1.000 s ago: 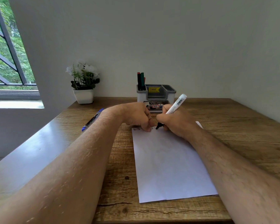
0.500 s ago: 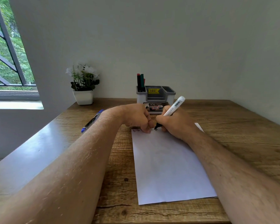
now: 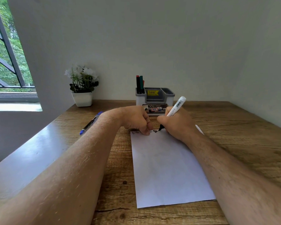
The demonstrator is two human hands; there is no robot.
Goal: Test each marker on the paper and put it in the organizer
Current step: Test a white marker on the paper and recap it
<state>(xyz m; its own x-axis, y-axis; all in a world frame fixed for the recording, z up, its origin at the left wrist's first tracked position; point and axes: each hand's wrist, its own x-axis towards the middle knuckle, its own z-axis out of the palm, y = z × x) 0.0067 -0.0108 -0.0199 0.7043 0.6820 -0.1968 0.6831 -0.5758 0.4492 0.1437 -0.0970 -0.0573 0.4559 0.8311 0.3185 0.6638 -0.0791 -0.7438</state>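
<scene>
Mid-frame, the right hand (image 3: 177, 125) grips a white marker (image 3: 175, 107), tip on the paper (image 3: 165, 168); the left hand (image 3: 136, 120), fingers curled, presses the sheet's top on the wooden surface (image 3: 234, 127) beneath a pale wall.

Organizer (image 3: 154, 101): yellow tag "49 00", front label "42".

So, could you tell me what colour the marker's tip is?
Black, on the white-barrelled marker in the right hand; head view.

A white marker (image 3: 176, 106) with a black barcode and black tip meets white paper (image 3: 167, 166) on a brown wood-grain table (image 3: 234, 127). At the far edge, a grey and white organizer (image 3: 154, 98) with a yellow label holds red and green markers (image 3: 140, 84). On the left lie a blue pen (image 3: 91, 123) and a white pot (image 3: 82, 99) of white flowers.
</scene>
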